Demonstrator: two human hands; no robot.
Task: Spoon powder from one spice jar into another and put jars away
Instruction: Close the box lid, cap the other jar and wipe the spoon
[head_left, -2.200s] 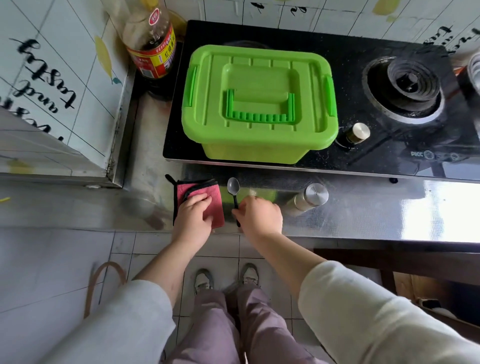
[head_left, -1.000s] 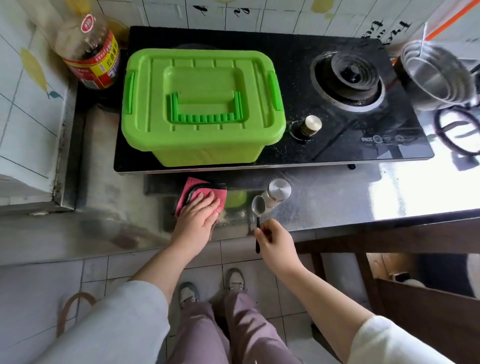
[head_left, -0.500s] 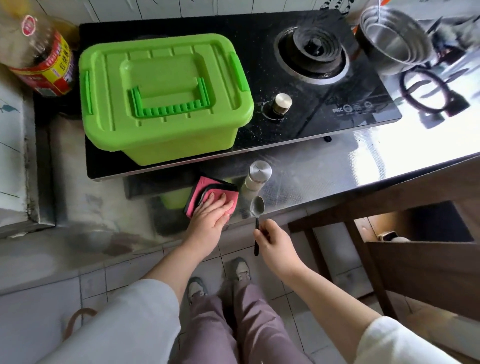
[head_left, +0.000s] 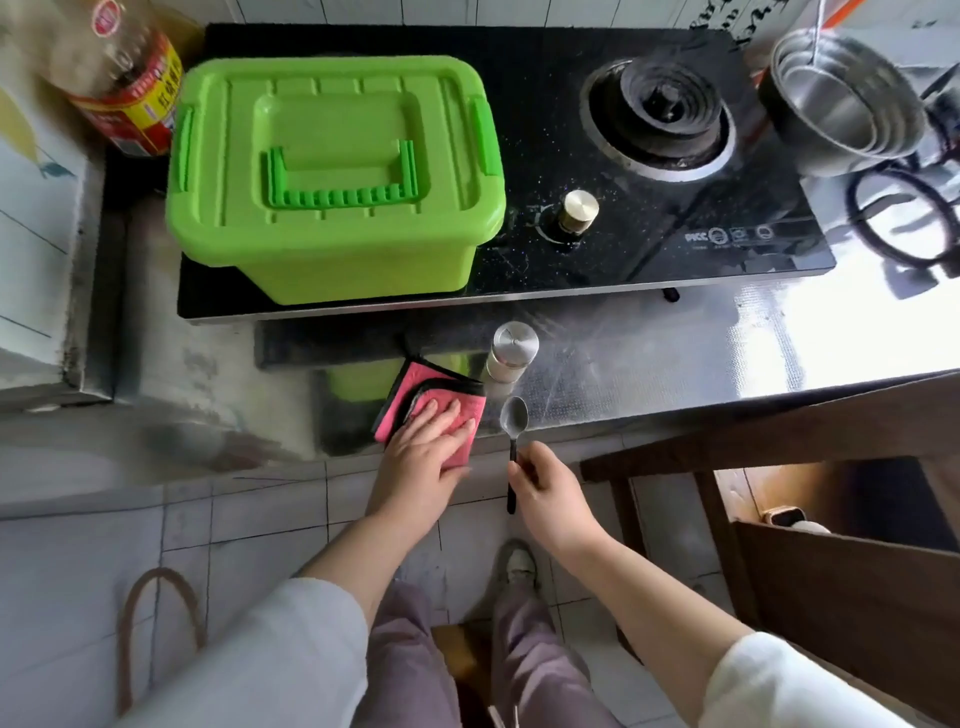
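Note:
A spice jar (head_left: 508, 353) with a shiny metal lid stands upright on the steel counter, just in front of the stove. My right hand (head_left: 545, 488) holds a small metal spoon (head_left: 513, 426) by its black handle; the bowl points up toward the jar and looks empty. My left hand (head_left: 423, 454) presses flat on a folded pink cloth (head_left: 431, 402) at the counter's front edge, left of the spoon. A closed green plastic box (head_left: 332, 176) with a handle sits on the stove's left side. Only one jar is visible.
A black glass gas stove (head_left: 649, 208) has a burner at right and a brass knob (head_left: 579, 208). A sauce bottle (head_left: 130, 88) stands at the back left. Stacked steel bowls (head_left: 841, 109) sit at the far right. A wooden frame (head_left: 779, 441) runs below the counter on the right.
My right hand lifted the spoon off the counter and drew it back right of the cloth. My left hand slid the pink cloth rightward toward the jar. The view shifted right.

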